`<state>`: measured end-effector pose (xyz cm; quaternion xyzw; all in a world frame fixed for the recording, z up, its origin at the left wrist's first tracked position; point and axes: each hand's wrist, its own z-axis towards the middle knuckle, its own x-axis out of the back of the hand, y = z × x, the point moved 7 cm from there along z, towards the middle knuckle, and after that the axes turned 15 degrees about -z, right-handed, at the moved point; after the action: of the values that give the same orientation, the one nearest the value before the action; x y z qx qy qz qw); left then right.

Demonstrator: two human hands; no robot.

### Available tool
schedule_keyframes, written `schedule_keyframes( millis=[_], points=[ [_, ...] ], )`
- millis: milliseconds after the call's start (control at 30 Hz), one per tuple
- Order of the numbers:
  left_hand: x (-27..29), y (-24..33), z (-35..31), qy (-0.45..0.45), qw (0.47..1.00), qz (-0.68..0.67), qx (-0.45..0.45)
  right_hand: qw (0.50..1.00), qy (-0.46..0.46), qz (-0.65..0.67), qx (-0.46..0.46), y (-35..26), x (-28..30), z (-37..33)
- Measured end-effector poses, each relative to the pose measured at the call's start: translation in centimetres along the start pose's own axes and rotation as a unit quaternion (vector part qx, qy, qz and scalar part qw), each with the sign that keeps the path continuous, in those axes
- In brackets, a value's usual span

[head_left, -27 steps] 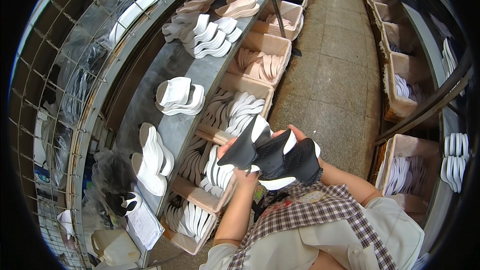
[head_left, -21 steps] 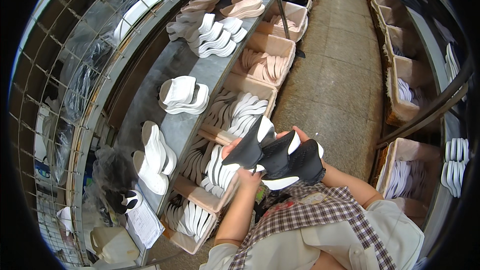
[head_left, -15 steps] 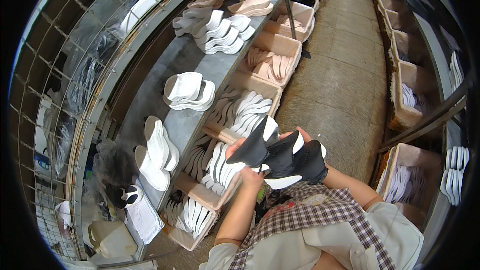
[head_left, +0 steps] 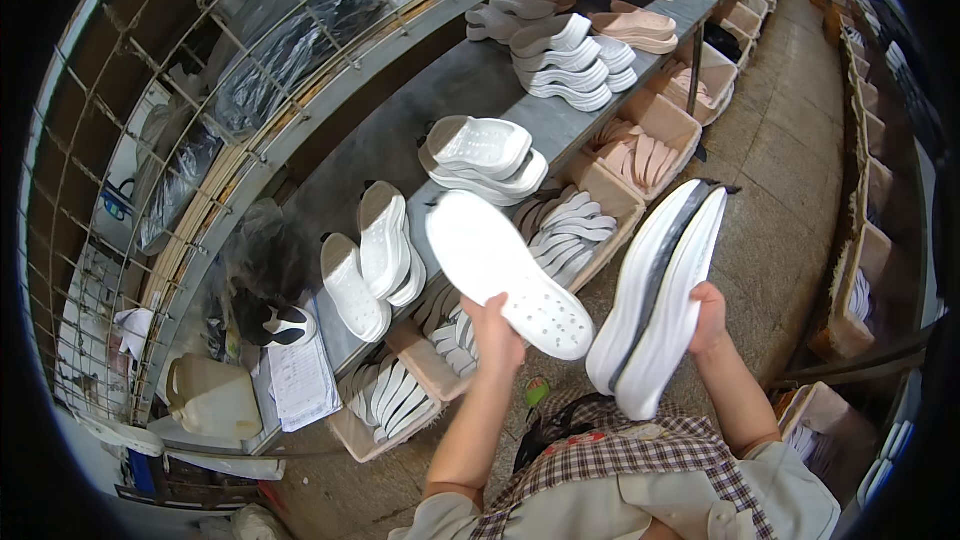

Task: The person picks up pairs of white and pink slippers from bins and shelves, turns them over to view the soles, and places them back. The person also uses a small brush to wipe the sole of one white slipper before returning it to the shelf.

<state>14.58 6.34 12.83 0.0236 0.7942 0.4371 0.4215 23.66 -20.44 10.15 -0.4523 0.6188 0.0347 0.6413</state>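
Note:
My left hand [head_left: 493, 333] is closed on the near part of a single white shoe sole [head_left: 490, 255], whose broad face with a cluster of small holes is turned up. To the right, my right hand [head_left: 708, 318] grips two white soles [head_left: 660, 290] held together on edge, with a dark strip between them. The two hands are apart, in front of my checked apron. Closest to the left sole, on the metal shelf, lie white soles in small piles: one pair of piles [head_left: 385, 240] and another stack [head_left: 485, 155] behind it.
The grey metal shelf [head_left: 340, 180] carries more white stacks [head_left: 565, 65] and pinkish soles [head_left: 635, 25] farther back. Lined bins [head_left: 665, 130] full of soles stand below. Wire mesh [head_left: 130, 120] rises at left, near a plastic jug [head_left: 212, 395] and papers [head_left: 303, 383].
The soles, earlier bunched with black sides showing, are now turned white side up and separated: one in my left hand, two in my right. The view has shifted toward the shelf.

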Motion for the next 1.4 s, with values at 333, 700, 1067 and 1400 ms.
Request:
schedule_keyframes(
  millis=[333,700,1067,1400],
  points=[
    [2.5,3.6,12.7,-0.028,0.989,-0.136,0.058,0.987,-0.021,-0.138,-0.082,-6.7,-6.0,8.7],
    [2.8,5.3,20.9,0.016,0.996,-0.008,-0.092,0.884,-0.017,-0.456,-0.104,-10.8,-23.0,27.2],
    [-0.1,-3.5,5.5,-0.341,0.915,0.079,0.203,0.688,-0.119,-0.691,-0.187,-3.0,-23.6,42.8],
    [-6.2,-10.7,13.4,-0.162,0.924,-0.287,0.196,0.578,-0.244,-0.771,-0.106,-3.2,-22.3,43.6]
  ],
)
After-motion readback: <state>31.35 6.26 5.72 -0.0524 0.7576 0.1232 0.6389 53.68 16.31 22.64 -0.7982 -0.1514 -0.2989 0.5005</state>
